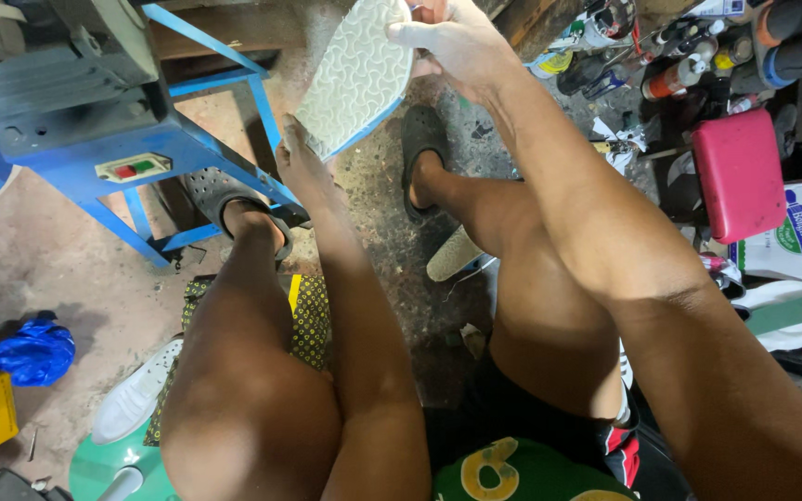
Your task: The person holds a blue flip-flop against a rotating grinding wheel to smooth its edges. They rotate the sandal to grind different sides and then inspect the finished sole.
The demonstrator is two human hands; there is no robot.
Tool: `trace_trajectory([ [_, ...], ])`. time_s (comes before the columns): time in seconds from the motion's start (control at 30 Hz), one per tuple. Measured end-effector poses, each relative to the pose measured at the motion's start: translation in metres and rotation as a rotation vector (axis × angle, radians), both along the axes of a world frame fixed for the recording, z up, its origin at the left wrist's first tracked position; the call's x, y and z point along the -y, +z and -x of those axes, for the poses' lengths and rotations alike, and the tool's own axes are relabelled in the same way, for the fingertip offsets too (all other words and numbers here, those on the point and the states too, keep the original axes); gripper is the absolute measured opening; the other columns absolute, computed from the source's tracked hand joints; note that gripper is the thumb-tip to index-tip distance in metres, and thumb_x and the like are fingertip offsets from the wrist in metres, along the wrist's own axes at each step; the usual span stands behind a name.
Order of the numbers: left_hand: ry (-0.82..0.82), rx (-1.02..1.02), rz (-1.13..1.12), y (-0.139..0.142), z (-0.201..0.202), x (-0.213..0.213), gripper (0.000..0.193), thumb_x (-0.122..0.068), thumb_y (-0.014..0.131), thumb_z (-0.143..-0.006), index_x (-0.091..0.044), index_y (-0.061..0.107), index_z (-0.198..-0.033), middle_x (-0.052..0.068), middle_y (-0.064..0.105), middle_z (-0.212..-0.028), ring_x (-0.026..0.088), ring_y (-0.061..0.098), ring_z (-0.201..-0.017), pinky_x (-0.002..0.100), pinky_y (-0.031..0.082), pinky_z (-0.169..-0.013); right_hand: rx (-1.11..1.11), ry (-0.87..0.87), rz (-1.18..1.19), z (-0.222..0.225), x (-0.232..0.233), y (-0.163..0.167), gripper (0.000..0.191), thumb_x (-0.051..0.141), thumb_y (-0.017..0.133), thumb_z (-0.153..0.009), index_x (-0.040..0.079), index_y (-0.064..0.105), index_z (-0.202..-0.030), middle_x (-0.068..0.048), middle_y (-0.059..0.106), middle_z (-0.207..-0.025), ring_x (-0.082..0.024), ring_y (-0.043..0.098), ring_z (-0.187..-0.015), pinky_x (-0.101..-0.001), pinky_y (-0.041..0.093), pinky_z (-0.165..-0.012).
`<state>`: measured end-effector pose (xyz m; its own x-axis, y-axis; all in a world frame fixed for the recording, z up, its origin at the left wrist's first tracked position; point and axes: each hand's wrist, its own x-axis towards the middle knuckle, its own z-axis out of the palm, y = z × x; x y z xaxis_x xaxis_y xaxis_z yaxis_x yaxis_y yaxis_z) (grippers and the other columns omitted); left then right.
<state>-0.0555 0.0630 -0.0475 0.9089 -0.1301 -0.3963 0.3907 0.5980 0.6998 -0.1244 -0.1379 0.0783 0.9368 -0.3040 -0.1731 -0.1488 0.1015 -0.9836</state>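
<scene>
I sit with both arms stretched out over my knees. Between my hands is a white shoe sole (356,74) with a wavy tread and a blue edge, held up tilted. My right hand (452,42) grips its upper right end. My left hand (299,162) holds its lower edge from beneath. Both my feet rest in dark perforated clogs (420,139) on the stained concrete floor.
A blue metal machine stand (141,139) with a switch box is at the left. Spray cans and bottles (670,56) crowd the upper right beside a pink stool (740,172). Another white sole (452,252) lies between my legs, a white shoe (132,399) and a blue bag (34,351) at left.
</scene>
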Motion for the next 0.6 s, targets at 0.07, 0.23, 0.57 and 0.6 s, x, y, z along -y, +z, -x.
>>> trace_trajectory([
  [0.07, 0.014, 0.143, 0.012, 0.0, -0.003, -0.002, 0.038, -0.031, 0.067, -0.107, 0.006, 0.064, -0.104, 0.011, 0.068, -0.093, 0.02, 0.066, -0.079, 0.034, 0.055, -0.066, -0.023, -0.031, -0.011, 0.002, 0.002, 0.002, 0.024, 0.006, 0.068, -0.097, 0.005, 0.068, -0.121, -0.005, 0.075, -0.112, -0.014, 0.076, -0.098, -0.0313, 0.067, -0.083],
  [0.23, 0.039, 0.128, -0.359, 0.005, -0.011, -0.011, 0.034, -0.032, 0.068, -0.099, -0.001, 0.062, -0.114, 0.004, 0.068, -0.092, 0.012, 0.066, -0.073, 0.026, 0.053, -0.06, -0.027, -0.047, -0.008, 0.011, 0.004, 0.006, 0.025, 0.006, 0.069, -0.096, 0.005, 0.066, -0.12, -0.007, 0.074, -0.111, -0.016, 0.076, -0.096, -0.0362, 0.069, -0.086],
  [0.57, 0.068, 0.206, -0.084, 0.03, -0.02, -0.015, 0.031, -0.02, 0.06, -0.102, 0.003, 0.052, -0.12, 0.006, 0.057, -0.074, 0.017, 0.058, -0.059, 0.033, 0.052, -0.053, -0.079, -0.062, -0.009, 0.009, 0.009, 0.005, 0.022, 0.014, 0.068, -0.101, 0.006, 0.067, -0.122, -0.005, 0.073, -0.107, -0.013, 0.074, -0.092, -0.0331, 0.067, -0.082],
  [0.6, 0.076, 0.207, -0.096, 0.028, -0.02, -0.015, 0.031, -0.021, 0.06, -0.102, 0.003, 0.053, -0.119, 0.007, 0.057, -0.072, 0.017, 0.057, -0.058, 0.033, 0.053, -0.053, -0.082, -0.054, -0.006, 0.009, 0.008, 0.004, 0.023, 0.015, 0.068, -0.101, 0.006, 0.067, -0.122, -0.005, 0.073, -0.106, -0.013, 0.073, -0.091, -0.0329, 0.067, -0.081],
])
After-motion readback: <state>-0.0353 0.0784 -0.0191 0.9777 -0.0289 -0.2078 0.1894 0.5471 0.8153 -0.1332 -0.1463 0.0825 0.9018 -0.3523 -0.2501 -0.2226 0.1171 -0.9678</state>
